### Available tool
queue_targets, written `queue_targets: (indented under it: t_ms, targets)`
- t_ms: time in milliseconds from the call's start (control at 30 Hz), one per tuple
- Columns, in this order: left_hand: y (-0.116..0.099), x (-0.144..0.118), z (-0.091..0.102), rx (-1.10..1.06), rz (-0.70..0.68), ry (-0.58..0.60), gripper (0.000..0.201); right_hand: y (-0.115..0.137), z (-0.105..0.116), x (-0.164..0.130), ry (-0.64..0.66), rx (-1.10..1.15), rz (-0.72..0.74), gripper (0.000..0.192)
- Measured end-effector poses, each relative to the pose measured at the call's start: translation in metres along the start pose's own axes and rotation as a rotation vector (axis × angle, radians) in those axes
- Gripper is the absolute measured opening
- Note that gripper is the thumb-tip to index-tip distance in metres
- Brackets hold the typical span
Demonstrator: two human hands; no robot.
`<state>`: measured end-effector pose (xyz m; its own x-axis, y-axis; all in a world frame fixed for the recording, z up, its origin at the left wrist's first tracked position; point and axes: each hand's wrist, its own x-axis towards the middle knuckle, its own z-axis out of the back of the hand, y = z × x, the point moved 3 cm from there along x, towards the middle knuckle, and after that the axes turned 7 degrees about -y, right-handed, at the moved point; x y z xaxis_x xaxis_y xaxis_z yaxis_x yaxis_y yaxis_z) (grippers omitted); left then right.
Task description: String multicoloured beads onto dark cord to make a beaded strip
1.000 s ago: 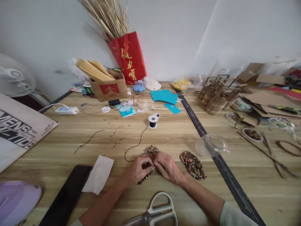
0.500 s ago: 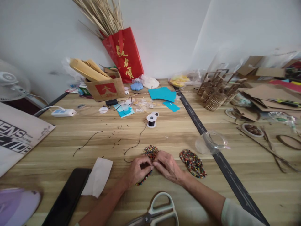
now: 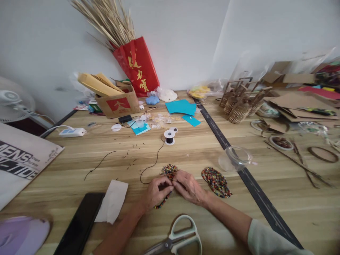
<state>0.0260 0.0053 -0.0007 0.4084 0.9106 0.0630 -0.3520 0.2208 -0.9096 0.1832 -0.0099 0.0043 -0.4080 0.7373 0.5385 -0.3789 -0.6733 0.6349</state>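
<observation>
My left hand [image 3: 157,193] is closed in a pinch on a string of multicoloured beads [image 3: 162,203], which hangs in a curve below its fingers. My right hand [image 3: 189,187] meets it with thumb and fingertips pressed together at the same string; the exact point they grip is too small to make out. Just beyond the fingers lies a cluster of small beads [image 3: 169,170]. A black cord [image 3: 154,163] curves from the white spool [image 3: 169,137] toward my left hand. Right of my right hand rests a coiled beaded strand [image 3: 216,182].
Scissors [image 3: 177,239] lie at the near edge. White paper [image 3: 113,200], a black phone-like slab [image 3: 79,223] and a purple-white object [image 3: 23,233] are on the left. A clear plastic jar [image 3: 236,158] stands right, before small woven baskets [image 3: 236,108]. Cord snippets [image 3: 128,158] are scattered mid-table.
The camera view has shifted slightly, so the background sits a little differently. Both hands keep the same pinch at the beaded string, with hardly any movement.
</observation>
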Motion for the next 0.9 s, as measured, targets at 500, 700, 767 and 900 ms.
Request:
queue_targets:
  t_ms: [500, 700, 767, 900]
  targets:
    - [0.016, 0.0, 0.003, -0.092, -0.086, -0.046, 0.011, 0.001, 0.0, 0.0, -0.085, 0.333, -0.26, 0.009]
    - [0.019, 0.0, 0.005, -0.109, -0.113, -0.063, 0.011, 0.003, -0.004, 0.0, -0.1, 0.372, -0.279, 0.013]
    - [0.017, 0.001, 0.006, -0.127, -0.119, -0.076, 0.011, 0.004, -0.004, 0.001, -0.106, 0.392, -0.31, 0.014]
    - [0.014, 0.004, 0.008, -0.197, -0.095, -0.078, 0.015, 0.005, -0.004, 0.003, -0.105, 0.508, -0.371, 0.016]
